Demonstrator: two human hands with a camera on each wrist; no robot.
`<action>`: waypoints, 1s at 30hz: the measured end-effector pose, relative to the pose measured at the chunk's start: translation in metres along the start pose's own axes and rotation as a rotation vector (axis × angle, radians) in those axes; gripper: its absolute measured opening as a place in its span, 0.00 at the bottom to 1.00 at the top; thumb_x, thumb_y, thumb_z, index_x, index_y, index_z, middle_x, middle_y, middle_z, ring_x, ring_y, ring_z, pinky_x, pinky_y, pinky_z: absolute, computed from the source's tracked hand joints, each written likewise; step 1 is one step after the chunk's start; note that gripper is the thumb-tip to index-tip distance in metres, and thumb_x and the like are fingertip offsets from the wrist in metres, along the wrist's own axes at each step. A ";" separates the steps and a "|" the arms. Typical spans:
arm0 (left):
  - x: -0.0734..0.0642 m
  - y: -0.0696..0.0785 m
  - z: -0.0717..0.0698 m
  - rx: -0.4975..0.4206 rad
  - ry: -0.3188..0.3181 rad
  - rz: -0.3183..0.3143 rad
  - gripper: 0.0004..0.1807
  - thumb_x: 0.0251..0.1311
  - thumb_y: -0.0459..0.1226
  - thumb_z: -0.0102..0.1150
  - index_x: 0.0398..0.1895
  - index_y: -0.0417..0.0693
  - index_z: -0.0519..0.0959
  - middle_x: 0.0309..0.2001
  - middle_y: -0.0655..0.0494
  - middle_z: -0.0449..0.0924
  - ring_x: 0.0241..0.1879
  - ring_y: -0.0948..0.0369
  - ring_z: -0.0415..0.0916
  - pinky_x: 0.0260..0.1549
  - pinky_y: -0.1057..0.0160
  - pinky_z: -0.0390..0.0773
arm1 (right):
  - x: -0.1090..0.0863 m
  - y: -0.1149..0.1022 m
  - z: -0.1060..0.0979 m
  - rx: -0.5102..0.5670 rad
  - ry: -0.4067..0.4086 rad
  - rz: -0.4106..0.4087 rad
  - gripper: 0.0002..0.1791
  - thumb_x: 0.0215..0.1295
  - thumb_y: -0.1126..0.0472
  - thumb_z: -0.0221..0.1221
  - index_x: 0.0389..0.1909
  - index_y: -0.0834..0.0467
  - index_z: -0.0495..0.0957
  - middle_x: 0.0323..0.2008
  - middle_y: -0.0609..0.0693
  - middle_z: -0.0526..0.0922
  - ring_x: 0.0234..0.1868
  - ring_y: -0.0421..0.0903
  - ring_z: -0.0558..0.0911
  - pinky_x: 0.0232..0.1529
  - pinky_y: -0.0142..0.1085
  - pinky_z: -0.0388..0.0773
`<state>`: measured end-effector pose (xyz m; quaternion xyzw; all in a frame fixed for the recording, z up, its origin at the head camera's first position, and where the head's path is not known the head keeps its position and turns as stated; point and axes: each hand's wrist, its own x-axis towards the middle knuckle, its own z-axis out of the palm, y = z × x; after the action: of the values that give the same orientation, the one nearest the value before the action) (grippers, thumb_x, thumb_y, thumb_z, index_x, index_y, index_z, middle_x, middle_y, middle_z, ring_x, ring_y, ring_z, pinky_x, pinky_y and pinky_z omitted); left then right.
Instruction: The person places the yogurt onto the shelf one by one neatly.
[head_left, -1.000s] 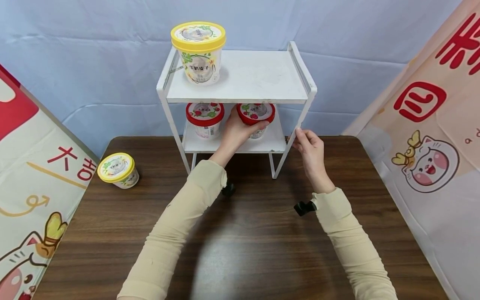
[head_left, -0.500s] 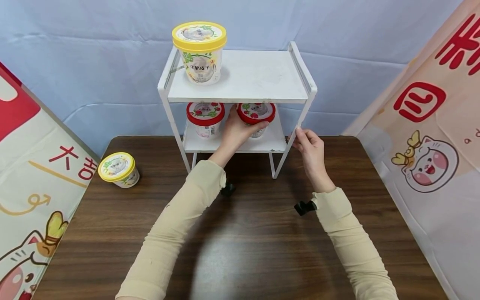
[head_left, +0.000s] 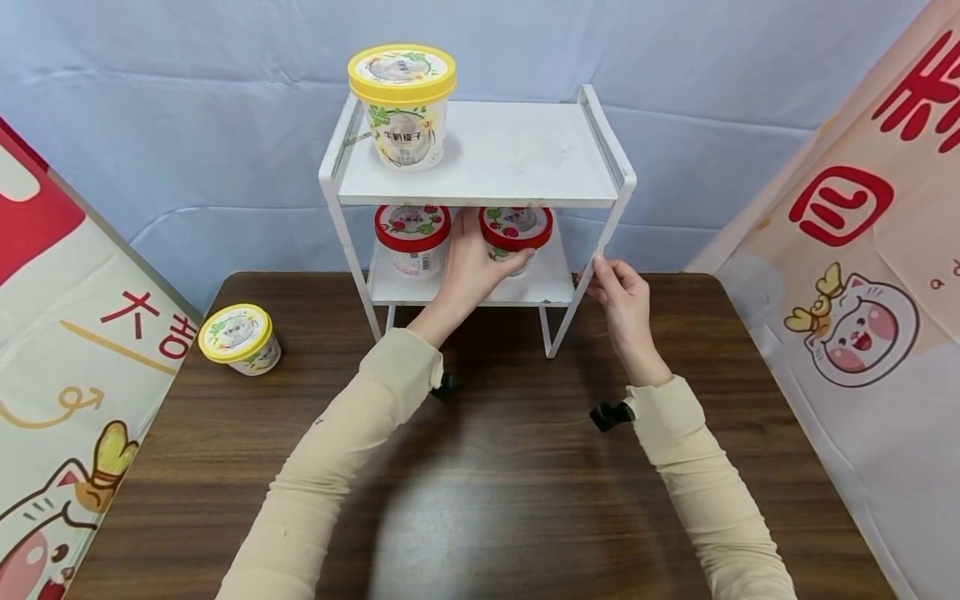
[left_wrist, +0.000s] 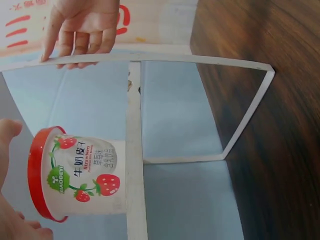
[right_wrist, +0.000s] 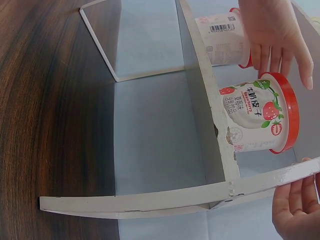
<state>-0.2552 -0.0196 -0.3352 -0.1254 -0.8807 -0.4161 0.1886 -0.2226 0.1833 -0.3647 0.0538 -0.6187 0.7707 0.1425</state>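
Nearest, 2 cream sleeves (head_left: 326,450) reach across the dark brown table (head_left: 525,517). At the table's left side stands a yellow-lidded tub (head_left: 242,337), well apart from both hands. The right hand (head_left: 624,308) grips the front right post (head_left: 609,223) of the white rack (head_left: 480,202), its fingers bent round it.

The left hand (head_left: 474,267) reaches over the lower shelf (head_left: 551,279), between 2 strawberry tubs. Its fingers have just loosened: the thumb, which lay against the lid of the right-hand red tub (head_left: 517,227), is now lower, and the wrist views show it clear of the lid. Whether a fingertip touches, I cannot tell. The tub stands upright, so it appears released and supported by the shelf alone.

Beside that hand is the left-hand red tub (head_left: 413,237); above, a large yellow tub (head_left: 402,108) stands on the upper shelf (head_left: 525,150). Pale blue cloth (head_left: 247,150) hangs behind.
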 end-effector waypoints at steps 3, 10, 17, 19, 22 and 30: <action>-0.004 0.000 -0.003 0.021 -0.003 0.056 0.48 0.45 0.52 0.66 0.64 0.40 0.53 0.59 0.45 0.60 0.58 0.55 0.60 0.56 0.61 0.66 | 0.000 0.000 0.000 -0.002 0.002 0.001 0.09 0.65 0.60 0.53 0.27 0.59 0.76 0.27 0.47 0.80 0.31 0.40 0.80 0.36 0.29 0.78; -0.014 -0.004 -0.008 0.112 -0.022 0.214 0.43 0.49 0.49 0.64 0.64 0.39 0.56 0.59 0.45 0.64 0.58 0.54 0.61 0.60 0.61 0.62 | 0.000 0.000 0.000 0.012 0.004 0.002 0.09 0.65 0.61 0.53 0.27 0.60 0.75 0.26 0.47 0.80 0.30 0.40 0.80 0.35 0.30 0.78; -0.028 -0.008 -0.015 0.185 -0.083 0.390 0.36 0.53 0.47 0.61 0.60 0.37 0.61 0.56 0.44 0.67 0.56 0.52 0.64 0.58 0.60 0.64 | 0.000 0.000 0.000 0.021 -0.004 -0.006 0.09 0.65 0.61 0.53 0.27 0.61 0.75 0.26 0.47 0.80 0.31 0.40 0.80 0.36 0.30 0.78; -0.031 -0.010 -0.016 0.188 -0.095 0.448 0.34 0.53 0.46 0.60 0.59 0.37 0.63 0.56 0.45 0.68 0.55 0.53 0.64 0.57 0.60 0.65 | 0.000 0.001 0.000 0.020 -0.005 -0.008 0.09 0.65 0.61 0.53 0.27 0.61 0.75 0.26 0.47 0.80 0.31 0.40 0.80 0.36 0.31 0.78; -0.035 -0.013 -0.019 0.189 -0.136 0.501 0.32 0.54 0.46 0.59 0.58 0.39 0.65 0.56 0.46 0.68 0.55 0.54 0.65 0.57 0.60 0.66 | 0.000 0.001 0.000 0.021 -0.006 -0.009 0.09 0.65 0.61 0.53 0.27 0.61 0.75 0.27 0.47 0.80 0.31 0.41 0.80 0.37 0.31 0.78; -0.043 -0.021 -0.025 0.214 -0.337 0.611 0.29 0.58 0.44 0.56 0.59 0.38 0.66 0.57 0.47 0.68 0.59 0.55 0.63 0.60 0.62 0.61 | 0.000 0.000 0.000 0.000 -0.002 0.000 0.09 0.65 0.60 0.53 0.27 0.59 0.75 0.27 0.47 0.80 0.31 0.40 0.79 0.37 0.31 0.78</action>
<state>-0.2190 -0.0550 -0.3541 -0.4291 -0.8598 -0.2195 0.1687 -0.2227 0.1833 -0.3648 0.0549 -0.6189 0.7706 0.1419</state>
